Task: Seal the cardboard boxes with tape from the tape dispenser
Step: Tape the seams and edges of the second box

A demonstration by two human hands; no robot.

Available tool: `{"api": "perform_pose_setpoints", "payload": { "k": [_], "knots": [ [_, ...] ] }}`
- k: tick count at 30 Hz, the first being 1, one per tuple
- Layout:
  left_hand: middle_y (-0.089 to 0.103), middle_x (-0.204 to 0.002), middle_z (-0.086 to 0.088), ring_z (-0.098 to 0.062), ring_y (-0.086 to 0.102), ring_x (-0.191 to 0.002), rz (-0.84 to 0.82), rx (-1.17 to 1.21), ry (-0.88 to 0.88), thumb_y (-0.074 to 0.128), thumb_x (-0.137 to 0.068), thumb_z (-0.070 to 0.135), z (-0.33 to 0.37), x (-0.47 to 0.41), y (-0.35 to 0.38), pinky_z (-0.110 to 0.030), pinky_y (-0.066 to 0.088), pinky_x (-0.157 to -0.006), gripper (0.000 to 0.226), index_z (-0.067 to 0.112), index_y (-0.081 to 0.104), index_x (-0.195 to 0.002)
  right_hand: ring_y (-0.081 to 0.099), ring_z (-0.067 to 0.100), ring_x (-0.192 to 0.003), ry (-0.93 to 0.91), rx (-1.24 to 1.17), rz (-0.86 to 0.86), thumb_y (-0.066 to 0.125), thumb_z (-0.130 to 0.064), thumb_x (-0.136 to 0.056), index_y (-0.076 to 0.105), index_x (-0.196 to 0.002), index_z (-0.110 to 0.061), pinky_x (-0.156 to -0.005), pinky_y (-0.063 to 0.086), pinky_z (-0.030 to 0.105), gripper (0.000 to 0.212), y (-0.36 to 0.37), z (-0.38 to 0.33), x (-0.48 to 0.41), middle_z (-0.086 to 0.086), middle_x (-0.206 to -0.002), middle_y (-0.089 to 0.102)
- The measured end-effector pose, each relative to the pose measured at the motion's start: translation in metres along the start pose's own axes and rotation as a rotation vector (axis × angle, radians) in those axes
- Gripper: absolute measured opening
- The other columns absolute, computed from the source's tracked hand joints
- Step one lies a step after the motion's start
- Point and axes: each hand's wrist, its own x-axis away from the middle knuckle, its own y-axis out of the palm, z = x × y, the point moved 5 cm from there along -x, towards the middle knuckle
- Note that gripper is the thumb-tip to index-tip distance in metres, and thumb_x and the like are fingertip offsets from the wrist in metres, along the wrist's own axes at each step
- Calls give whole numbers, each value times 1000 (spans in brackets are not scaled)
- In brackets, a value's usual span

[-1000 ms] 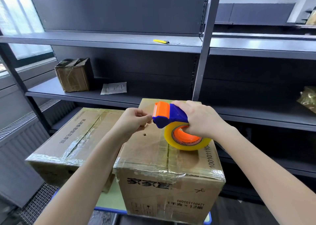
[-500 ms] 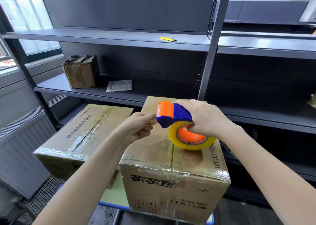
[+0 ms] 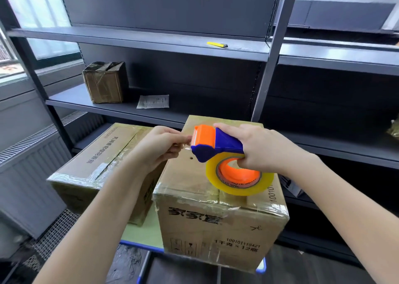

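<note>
A tall cardboard box with printed characters stands in front of me, its top and edges covered in clear tape. My right hand grips the blue handle of an orange and blue tape dispenser above the box top; its yellowish tape roll hangs just over the box. My left hand pinches the tape end at the dispenser's orange front. A second, flatter taped box lies to the left.
Both boxes rest on a small green table with a blue edge. Dark metal shelving stands behind, holding a small taped box, a paper slip and a yellow utility knife. A radiator runs along the left wall.
My left fingers have closed in on the dispenser's front edge and taken the tape end. The dispenser stays over the box, and my head has tilted slightly.
</note>
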Motion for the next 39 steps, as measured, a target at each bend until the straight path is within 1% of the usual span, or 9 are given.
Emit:
{"api": "perform_pose_setpoints", "payload": {
  "k": [2,5,10,18,24,27,31,35,39],
  "knots": [
    [43,-52,0,-5,31,-43,20,17,0,57,-89,4,3,12,-9,-15,23,-42,35,8,69,-57,51,17,-101,-1,-18,-13,62,-32,-83,3,-147,-43,-76,47,28,88,-7,-11,6,-4,-125,49],
    [43,-58,-5,-5,30,-42,31,24,14,59,-87,3,4,29,-21,-13,22,-38,15,-11,65,-83,51,18,-102,-4,-17,-28,64,-29,-81,6,-148,-41,-73,44,27,89,-10,-26,15,-5,-126,50],
    [44,-54,-3,-5,30,-42,10,3,3,62,-85,6,-6,54,-37,-12,21,-38,26,2,68,-59,51,20,-103,0,-61,-84,64,-29,-81,8,-148,-41,-77,47,32,89,-7,-48,28,-3,-124,49],
    [48,-55,0,-4,35,-43,84,38,-32,62,-85,7,-14,63,-79,-10,27,-36,15,-6,67,-82,51,17,-102,48,-56,-122,67,-30,-78,10,-147,-43,-80,50,33,91,-12,-46,33,-5,-127,50],
    [48,-58,-2,-4,36,-42,-20,80,-118,70,-72,19,-47,54,-83,-10,29,-34,28,-5,70,-85,53,17,-99,107,-55,-210,69,-25,-75,14,-145,-47,-82,51,37,91,-12,-29,39,-6,-122,51],
    [46,-58,-1,-6,34,-43,-16,102,-131,71,-69,20,-58,50,-81,-11,28,-34,21,1,73,-77,53,16,-99,116,-7,-295,67,-22,-78,11,-145,-50,-83,52,36,91,-8,-30,44,-6,-121,50],
    [45,-59,-2,-8,32,-46,31,87,-158,76,-62,26,-76,44,-76,-12,24,-36,45,-8,68,-90,51,15,-95,109,155,-312,60,-23,-83,7,-145,-50,-78,51,30,86,-7,-35,43,-7,-114,48],
    [45,-49,5,-6,31,-41,119,79,-150,74,-71,26,-99,45,-75,-14,20,-36,30,-1,71,-84,50,17,-91,56,271,-277,53,-22,-86,11,-144,-49,-84,46,34,77,-4,-50,28,-6,-97,44],
    [44,-49,5,-6,31,-41,161,150,-147,72,-78,21,-119,47,-77,-14,21,-37,28,-5,71,-89,49,20,-94,12,304,-262,49,-17,-87,18,-144,-46,-73,41,31,71,2,-66,16,-4,-93,41]
  ]
}}
